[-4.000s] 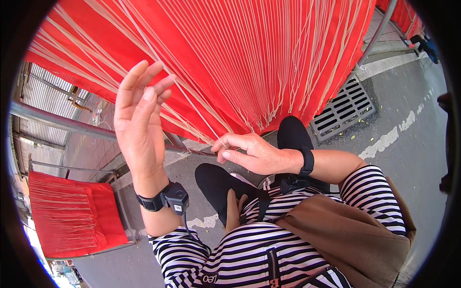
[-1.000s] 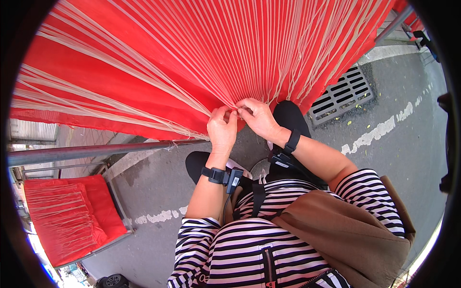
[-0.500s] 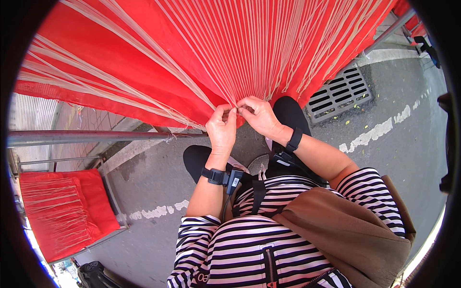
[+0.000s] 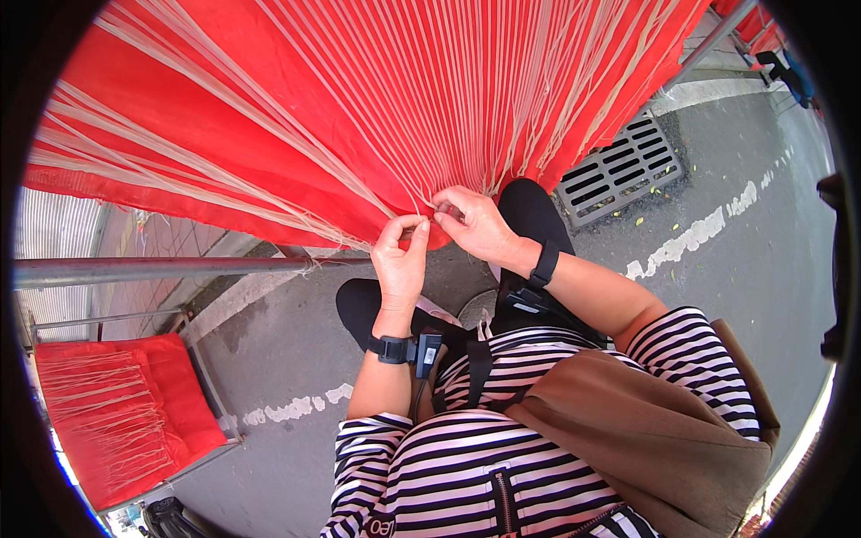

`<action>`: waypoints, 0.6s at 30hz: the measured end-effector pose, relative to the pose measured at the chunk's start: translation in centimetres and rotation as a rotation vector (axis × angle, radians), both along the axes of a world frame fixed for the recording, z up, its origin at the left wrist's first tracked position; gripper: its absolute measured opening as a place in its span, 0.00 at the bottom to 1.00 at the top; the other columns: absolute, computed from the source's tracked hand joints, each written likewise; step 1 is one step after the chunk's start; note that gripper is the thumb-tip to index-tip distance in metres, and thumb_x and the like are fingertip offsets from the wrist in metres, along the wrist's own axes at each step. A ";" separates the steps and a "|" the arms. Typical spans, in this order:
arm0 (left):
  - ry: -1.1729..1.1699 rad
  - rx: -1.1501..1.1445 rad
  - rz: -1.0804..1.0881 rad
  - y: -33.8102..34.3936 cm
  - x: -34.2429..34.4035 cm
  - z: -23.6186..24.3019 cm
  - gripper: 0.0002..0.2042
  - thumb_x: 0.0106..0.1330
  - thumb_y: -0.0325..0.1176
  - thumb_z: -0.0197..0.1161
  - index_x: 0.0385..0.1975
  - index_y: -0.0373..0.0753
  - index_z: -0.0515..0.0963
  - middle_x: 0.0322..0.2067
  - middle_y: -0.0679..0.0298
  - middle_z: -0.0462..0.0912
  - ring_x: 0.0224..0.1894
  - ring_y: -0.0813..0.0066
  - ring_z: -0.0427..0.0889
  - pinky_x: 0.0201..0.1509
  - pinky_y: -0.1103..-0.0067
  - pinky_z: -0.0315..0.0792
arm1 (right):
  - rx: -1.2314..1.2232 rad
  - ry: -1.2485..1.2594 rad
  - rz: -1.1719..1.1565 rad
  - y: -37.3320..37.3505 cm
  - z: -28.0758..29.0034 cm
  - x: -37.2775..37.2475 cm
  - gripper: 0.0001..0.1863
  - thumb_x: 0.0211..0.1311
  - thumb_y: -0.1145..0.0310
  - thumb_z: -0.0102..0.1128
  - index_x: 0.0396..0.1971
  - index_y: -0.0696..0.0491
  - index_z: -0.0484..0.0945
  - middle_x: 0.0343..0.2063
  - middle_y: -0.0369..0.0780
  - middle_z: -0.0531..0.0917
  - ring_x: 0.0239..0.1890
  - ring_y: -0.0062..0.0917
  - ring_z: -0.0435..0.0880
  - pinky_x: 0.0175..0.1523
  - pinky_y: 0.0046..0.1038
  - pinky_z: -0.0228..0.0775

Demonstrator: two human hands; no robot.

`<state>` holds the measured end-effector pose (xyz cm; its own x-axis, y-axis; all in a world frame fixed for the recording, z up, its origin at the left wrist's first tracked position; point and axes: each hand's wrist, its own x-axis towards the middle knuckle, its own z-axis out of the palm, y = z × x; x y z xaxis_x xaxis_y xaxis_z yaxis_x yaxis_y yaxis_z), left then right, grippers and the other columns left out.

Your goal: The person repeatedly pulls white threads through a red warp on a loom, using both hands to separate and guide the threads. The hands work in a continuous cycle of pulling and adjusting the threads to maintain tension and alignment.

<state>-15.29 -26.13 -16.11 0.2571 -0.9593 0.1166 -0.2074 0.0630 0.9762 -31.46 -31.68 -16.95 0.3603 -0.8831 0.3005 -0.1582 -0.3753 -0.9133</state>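
Observation:
A large red cloth (image 4: pixel 242 117) stretches in front of me, with many pale threads (image 4: pixel 395 99) fanning across it and drawing together toward my fingers. My left hand (image 4: pixel 401 260) pinches thumb to forefinger at the lower edge of the cloth, on thread ends too fine to see clearly. Close beside it on the right, my right hand (image 4: pixel 480 229) also has its fingertips closed, on the threads where they converge. A small gap separates the two sets of fingertips. Looser thread bundles (image 4: pixel 224 193) hang to the left.
A metal bar (image 4: pixel 179 270) runs along the left below the cloth. Another red cloth with threads (image 4: pixel 170 394) lies on a frame at lower left. A drain grate (image 4: pixel 623 170) is set in the pavement at right. My knees (image 4: pixel 536 211) are under the cloth's edge.
Both hands have shifted slightly down and left in the picture, and their fingertips have moved a little apart. The whole view has shifted slightly too.

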 end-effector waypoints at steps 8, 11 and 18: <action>0.035 -0.029 -0.142 2.9 0.6 1.3 0.02 0.65 0.21 0.66 0.35 0.31 0.80 0.41 0.61 0.86 0.45 0.76 0.83 0.55 0.77 0.75 | 0.053 -0.001 -0.038 1.0 0.9 -0.4 0.10 0.65 0.76 0.61 0.45 0.58 0.77 0.35 0.45 0.84 0.36 0.33 0.87 0.39 0.31 0.78; 0.071 0.009 -0.246 4.1 0.8 2.7 0.02 0.66 0.21 0.65 0.36 0.32 0.82 0.41 0.64 0.87 0.47 0.79 0.82 0.56 0.77 0.74 | 0.067 -0.016 -0.055 1.7 2.2 -0.8 0.09 0.67 0.76 0.60 0.45 0.58 0.76 0.33 0.45 0.84 0.35 0.30 0.87 0.39 0.30 0.78; 0.285 0.120 -0.462 6.0 1.4 5.4 0.01 0.70 0.21 0.62 0.37 0.34 0.79 0.39 0.63 0.86 0.47 0.77 0.83 0.56 0.77 0.75 | 0.066 -0.129 0.007 3.4 6.3 -1.6 0.05 0.70 0.75 0.58 0.42 0.59 0.77 0.28 0.38 0.82 0.31 0.17 0.82 0.37 0.24 0.75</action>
<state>-13.92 -20.09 -10.72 -0.1882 -0.9820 -0.0128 0.0885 -0.0300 0.9956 -33.08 -28.24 -10.67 0.3288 -0.9001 0.2858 -0.0351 -0.3140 -0.9488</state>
